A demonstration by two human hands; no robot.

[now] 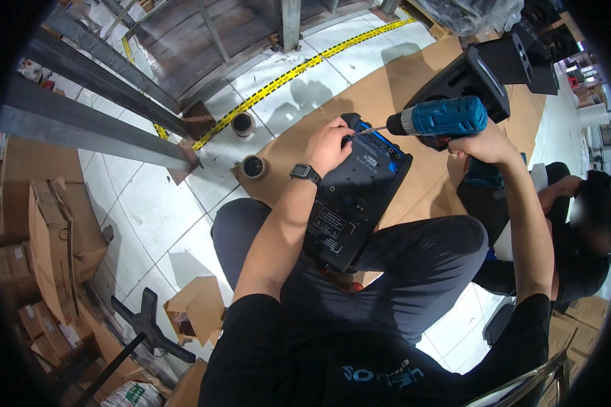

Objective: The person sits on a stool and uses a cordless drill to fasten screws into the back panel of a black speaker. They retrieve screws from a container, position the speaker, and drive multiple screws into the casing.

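Observation:
A black speaker amplifier panel [349, 197] with knobs and a blue strip along its top leans against my lap between my knees. My left hand [329, 146], with a digital watch on its wrist, rests on its upper left edge. Its fingertips are pinched together near the corner; what they hold is too small to make out. My right hand [485, 146] grips a teal cordless drill [448, 117] by the handle, level and pointing left. The drill's long thin bit reaches the panel's top edge beside my left fingertips.
Black speaker cabinets [455, 85] stand on a cardboard sheet [414, 74] ahead. Two tape rolls [254, 167] sit at the left, near yellow floor tape [265, 91] and metal posts [102, 129]. Cardboard boxes [51, 244] pile up at left. Another person [584, 230] sits close at right.

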